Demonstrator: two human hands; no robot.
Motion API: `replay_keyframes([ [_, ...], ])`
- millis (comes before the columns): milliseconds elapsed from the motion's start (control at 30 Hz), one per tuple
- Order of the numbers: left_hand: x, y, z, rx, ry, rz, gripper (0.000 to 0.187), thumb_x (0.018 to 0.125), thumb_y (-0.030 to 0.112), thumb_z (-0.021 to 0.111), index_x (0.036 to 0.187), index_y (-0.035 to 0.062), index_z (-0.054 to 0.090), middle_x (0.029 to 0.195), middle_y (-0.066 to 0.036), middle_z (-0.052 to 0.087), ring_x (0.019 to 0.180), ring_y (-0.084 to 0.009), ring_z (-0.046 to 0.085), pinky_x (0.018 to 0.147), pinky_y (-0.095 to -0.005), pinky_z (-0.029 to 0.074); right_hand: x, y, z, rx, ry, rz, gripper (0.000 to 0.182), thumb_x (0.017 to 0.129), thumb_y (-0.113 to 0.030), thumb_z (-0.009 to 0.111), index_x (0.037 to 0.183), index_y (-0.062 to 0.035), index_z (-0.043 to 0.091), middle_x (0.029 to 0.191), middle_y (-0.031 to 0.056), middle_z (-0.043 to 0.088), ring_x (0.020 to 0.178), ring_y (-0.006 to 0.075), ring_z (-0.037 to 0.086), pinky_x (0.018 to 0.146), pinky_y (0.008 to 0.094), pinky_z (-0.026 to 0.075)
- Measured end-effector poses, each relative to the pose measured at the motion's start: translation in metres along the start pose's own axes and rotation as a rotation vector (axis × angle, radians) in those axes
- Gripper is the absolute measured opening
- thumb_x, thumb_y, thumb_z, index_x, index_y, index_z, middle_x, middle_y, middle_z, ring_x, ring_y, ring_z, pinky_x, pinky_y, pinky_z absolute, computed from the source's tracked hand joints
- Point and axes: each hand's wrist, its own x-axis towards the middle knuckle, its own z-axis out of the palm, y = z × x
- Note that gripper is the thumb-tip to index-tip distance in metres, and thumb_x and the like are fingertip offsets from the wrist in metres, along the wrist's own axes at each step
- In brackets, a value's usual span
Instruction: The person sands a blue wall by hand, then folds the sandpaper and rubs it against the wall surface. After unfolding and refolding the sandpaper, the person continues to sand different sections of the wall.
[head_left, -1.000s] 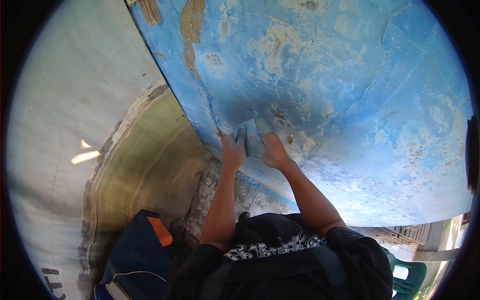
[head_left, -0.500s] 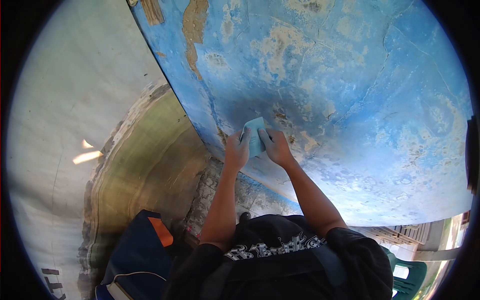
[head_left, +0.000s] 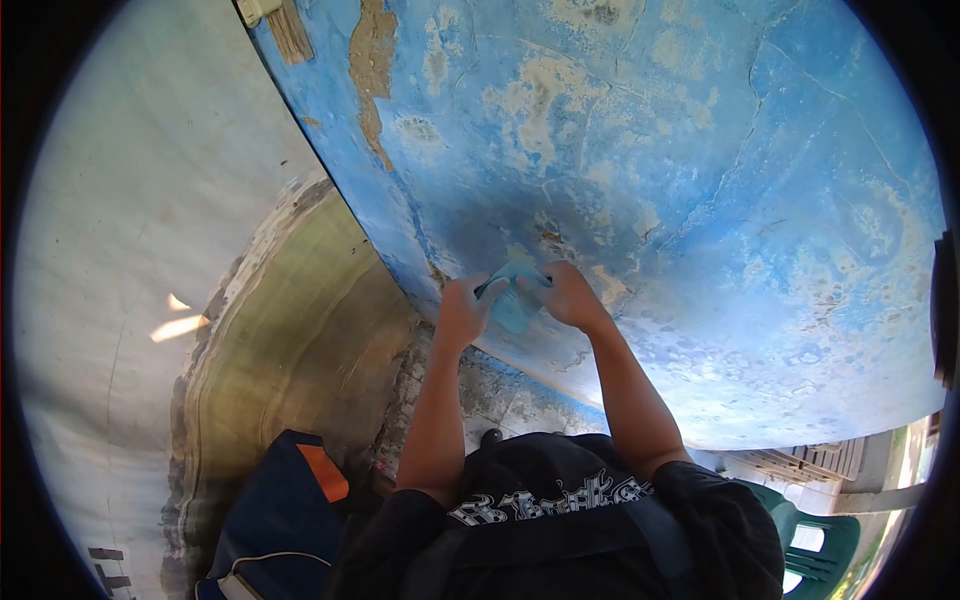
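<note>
A pale blue sheet (head_left: 514, 308) is held between both hands in front of the wall; its stiff, bent shape and dark edges look like sandpaper. My left hand (head_left: 465, 308) pinches its left side, thumb on top. On the opposite side my right hand (head_left: 572, 296) grips it the same way. The sheet bows upward between the thumbs, and its lower part hangs down. Fingers beneath it are hidden. Behind the hands stands a blue wall (head_left: 640, 180) with worn, flaking paint and bare patches.
A stained pale sheet or panel (head_left: 150, 200) curves along the left. Below it is a dark blue bag (head_left: 270, 520) with an orange patch. A green plastic chair (head_left: 825, 550) stands at lower right, near wooden slats (head_left: 815, 460). Worn floor tiles (head_left: 490, 395) show below the hands.
The hands have spread slightly apart, and the sheet between them has gone from a narrow upright fold to a wider, bowed shape. The view has shifted a little.
</note>
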Motion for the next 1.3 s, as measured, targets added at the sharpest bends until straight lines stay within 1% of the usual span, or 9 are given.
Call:
replay_keyframes([
  [100, 0.005, -0.004, 0.003, -0.009, 0.026, 0.025, 0.042, 0.111, 0.035, 0.065, 0.106, -0.0051, 0.076, 0.063, -0.009, 0.053, 0.057, -0.0198, 0.046, 0.06, -0.0417, 0.042, 0.004, -0.007, 0.009, 0.198, 0.068, 0.146, 0.046, 0.108, -0.037, 0.066, 0.089, 0.0041, 0.075, 0.072, 0.0184, 0.068, 0.065, 0.0286, 0.062, 0.068, 0.0443, 0.048],
  [167, 0.004, -0.011, 0.009, -0.024, 0.081, 0.019, 0.042, 0.111, 0.036, 0.064, 0.104, -0.0043, 0.076, 0.062, -0.008, 0.051, 0.057, -0.0184, 0.045, 0.06, -0.0412, 0.041, 0.01, 0.005, 0.021, 0.222, 0.325, 0.082, 0.052, 0.11, -0.039, 0.063, 0.083, 0.0044, 0.072, 0.07, 0.0185, 0.065, 0.063, 0.0282, 0.06, 0.066, 0.0455, 0.046],
  [233, 0.006, -0.011, 0.017, -0.414, 0.045, -0.27, 0.042, 0.113, 0.034, 0.06, 0.097, -0.0023, 0.073, 0.065, -0.006, 0.05, 0.059, -0.0166, 0.044, 0.06, -0.0403, 0.04, 0.008, -0.002, 0.021, 0.252, 0.283, 0.125, 0.052, 0.11, -0.038, 0.062, 0.082, 0.0042, 0.07, 0.069, 0.0179, 0.064, 0.062, 0.0278, 0.057, 0.065, 0.046, 0.045],
  [467, 0.009, 0.017, 0.015, -0.273, 0.158, -0.105, 0.04, 0.116, 0.025, 0.052, 0.093, -0.0024, 0.069, 0.07, -0.008, 0.058, 0.063, -0.0168, 0.047, 0.063, -0.0388, 0.041, -0.004, -0.03, 0.009, 0.264, 0.132, -0.019, 0.04, 0.109, -0.028, 0.061, 0.086, 0.0043, 0.068, 0.07, 0.0169, 0.062, 0.064, 0.026, 0.054, 0.068, 0.0446, 0.045],
  [667, 0.015, 0.015, 0.027, -0.483, 0.19, 0.02, 0.038, 0.116, 0.02, 0.051, 0.09, -0.0036, 0.065, 0.072, -0.009, 0.059, 0.064, -0.0168, 0.048, 0.063, -0.0393, 0.041, 0.006, -0.016, 0.026, 0.319, 0.122, -0.186, 0.033, 0.108, -0.023, 0.061, 0.091, 0.0039, 0.069, 0.075, 0.0188, 0.063, 0.067, 0.0273, 0.056, 0.072, 0.0447, 0.047],
  [867, 0.005, 0.001, 0.009, -0.361, 0.207, -0.076, 0.041, 0.115, 0.023, 0.055, 0.084, -0.003, 0.063, 0.063, -0.004, 0.048, 0.057, -0.0152, 0.037, 0.057, -0.0399, 0.034, 0.008, -0.007, 0.015, 0.104, 0.153, 0.035, 0.036, 0.106, -0.029, 0.067, 0.093, 0.0041, 0.071, 0.08, 0.0212, 0.067, 0.072, 0.032, 0.062, 0.07, 0.0481, 0.047],
  [1033, 0.006, 0.005, 0.005, -0.128, 0.171, -0.017, 0.042, 0.113, 0.029, 0.062, 0.083, -0.0009, 0.068, 0.063, -0.002, 0.051, 0.056, -0.014, 0.042, 0.056, -0.0389, 0.034, 0.007, -0.018, 0.016, 0.052, 0.341, -0.117, 0.042, 0.107, -0.032, 0.067, 0.087, 0.0042, 0.071, 0.07, 0.0228, 0.063, 0.062, 0.0333, 0.06, 0.064, 0.0496, 0.045],
  [1200, 0.01, -0.001, 0.034, -0.402, 0.231, -0.202, 0.043, 0.114, 0.029, 0.058, 0.087, -0.0022, 0.07, 0.065, -0.004, 0.056, 0.058, -0.0127, 0.048, 0.056, -0.0376, 0.039, 0.014, -0.021, 0.017, -0.016, 0.5, -0.146, 0.046, 0.109, -0.032, 0.065, 0.08, 0.0041, 0.066, 0.066, 0.0251, 0.058, 0.056, 0.0345, 0.056, 0.06, 0.0488, 0.042],
  [1300, 0.009, 0.012, 0.036, -0.436, 0.17, -0.203, 0.045, 0.116, 0.03, 0.054, 0.088, -0.0025, 0.069, 0.066, -0.004, 0.058, 0.058, -0.0122, 0.049, 0.055, -0.0374, 0.039, 0.009, -0.032, 0.022, 0.213, 0.435, -0.09, 0.046, 0.109, -0.029, 0.064, 0.078, 0.0042, 0.064, 0.065, 0.0247, 0.058, 0.054, 0.0372, 0.053, 0.058, 0.0471, 0.041],
])
